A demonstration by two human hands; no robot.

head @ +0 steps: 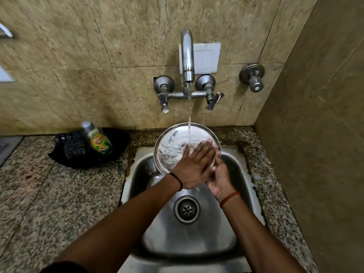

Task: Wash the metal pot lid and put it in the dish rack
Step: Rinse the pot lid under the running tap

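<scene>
The round metal pot lid (170,143) is tilted over the back of the steel sink (197,233), under a running stream from the tap (187,56). My left hand (194,166) lies flat with spread fingers on the lid's wet face. My right hand (219,179) grips the lid's lower right edge from underneath, partly hidden by the left hand. No dish rack is in view.
A green dish soap bottle (98,139) and a dark scrubber (73,146) sit on a black tray (116,142) left of the sink on the granite counter (49,203). Tiled walls close in behind and on the right, with a valve (253,77).
</scene>
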